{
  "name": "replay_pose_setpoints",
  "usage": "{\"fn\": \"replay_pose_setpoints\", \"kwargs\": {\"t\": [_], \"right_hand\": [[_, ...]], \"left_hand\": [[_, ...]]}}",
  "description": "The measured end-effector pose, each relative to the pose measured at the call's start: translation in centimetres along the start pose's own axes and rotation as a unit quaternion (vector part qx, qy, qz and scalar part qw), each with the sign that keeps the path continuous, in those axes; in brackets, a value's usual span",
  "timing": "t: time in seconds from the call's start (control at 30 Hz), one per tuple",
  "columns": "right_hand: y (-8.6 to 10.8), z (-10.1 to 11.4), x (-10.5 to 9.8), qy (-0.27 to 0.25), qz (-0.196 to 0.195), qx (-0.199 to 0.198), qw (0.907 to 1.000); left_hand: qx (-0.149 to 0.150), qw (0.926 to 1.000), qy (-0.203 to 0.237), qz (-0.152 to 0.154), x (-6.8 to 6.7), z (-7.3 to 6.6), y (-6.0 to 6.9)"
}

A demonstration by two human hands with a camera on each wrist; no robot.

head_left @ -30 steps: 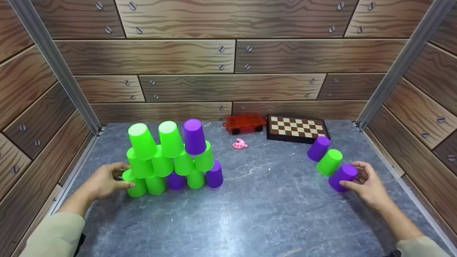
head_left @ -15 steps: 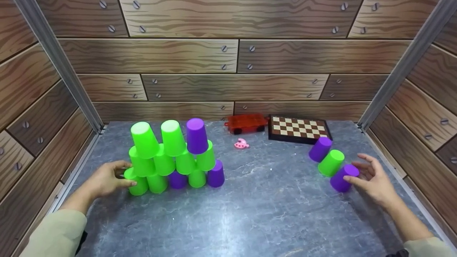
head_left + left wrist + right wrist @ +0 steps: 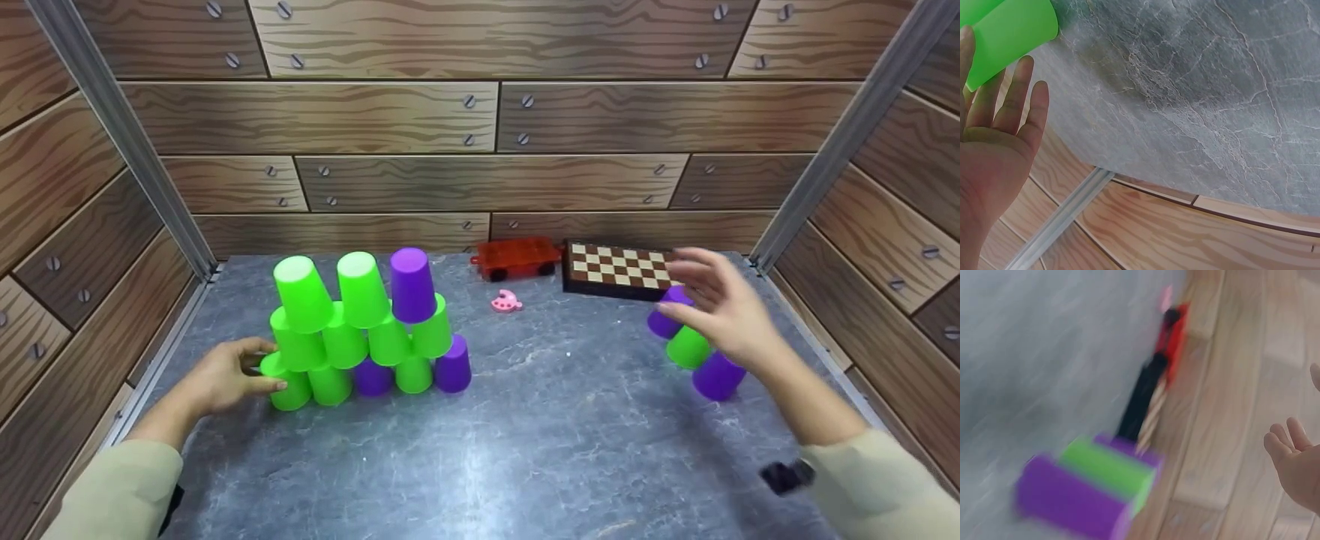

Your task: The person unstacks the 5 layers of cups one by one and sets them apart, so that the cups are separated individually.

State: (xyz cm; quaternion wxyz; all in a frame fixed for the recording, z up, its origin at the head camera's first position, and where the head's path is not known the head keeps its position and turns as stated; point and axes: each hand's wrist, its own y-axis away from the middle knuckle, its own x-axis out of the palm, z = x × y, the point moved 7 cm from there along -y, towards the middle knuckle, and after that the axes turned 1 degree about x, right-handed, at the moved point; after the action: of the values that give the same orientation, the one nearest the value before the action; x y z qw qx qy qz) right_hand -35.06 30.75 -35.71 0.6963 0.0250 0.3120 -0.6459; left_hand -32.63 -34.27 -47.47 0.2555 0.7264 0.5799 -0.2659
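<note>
In the head view, upside-down cups form a tiered stack on the left, with two green cups [image 3: 304, 292] and a purple cup [image 3: 412, 285] on top. My left hand [image 3: 229, 375] is at the stack's left end, thumb in front of the bottom green cup [image 3: 289, 386] and fingers behind it; the left wrist view shows this hand [image 3: 996, 140] against green plastic. On the right stand a far purple cup [image 3: 664, 324], a green cup [image 3: 686, 349] and a near purple cup [image 3: 718, 376]. Above them hovers my right hand [image 3: 724, 315], fingers spread, holding nothing.
A chessboard box [image 3: 619, 270] lies at the back right, partly behind my right hand. Beside it are a red toy wagon [image 3: 517, 257] and a small pink toy [image 3: 506, 301]. Wood-patterned walls [image 3: 420, 184] bound the grey marbled table [image 3: 525, 420].
My right hand has let go of the near purple cup, then risen and moved away from me and left over the row of cups. My left hand keeps its place at the stack.
</note>
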Motion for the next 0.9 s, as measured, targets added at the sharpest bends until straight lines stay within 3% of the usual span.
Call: {"fn": "replay_pose_setpoints", "kwargs": {"t": [0.13, 0.3, 0.53, 0.7, 0.9], "right_hand": [[-2.0, 3.8, 4.4, -0.049, 0.017, -0.029, 0.9982], [-3.6, 7.7, 10.4, -0.116, 0.052, -0.068, 0.9896], [-5.0, 11.2, 17.4, -0.148, 0.083, -0.093, 0.9811], [-5.8, 12.6, 21.0, -0.140, 0.081, -0.100, 0.9818], [-7.0, 13.9, 23.7, -0.122, 0.087, -0.090, 0.9846]], "left_hand": [[-0.004, 1.0000, 0.007, -0.002, 0.1, 0.1, 0.1], [-0.001, 0.9999, 0.014, 0.000, 0.2, -0.1, 0.2], [-0.001, 0.9999, 0.013, 0.000, 0.4, -0.3, 0.2], [0.003, 1.0000, 0.006, 0.004, 0.2, -0.4, 0.2], [0.004, 1.0000, 0.003, 0.004, 0.0, -0.4, 0.1]]}}
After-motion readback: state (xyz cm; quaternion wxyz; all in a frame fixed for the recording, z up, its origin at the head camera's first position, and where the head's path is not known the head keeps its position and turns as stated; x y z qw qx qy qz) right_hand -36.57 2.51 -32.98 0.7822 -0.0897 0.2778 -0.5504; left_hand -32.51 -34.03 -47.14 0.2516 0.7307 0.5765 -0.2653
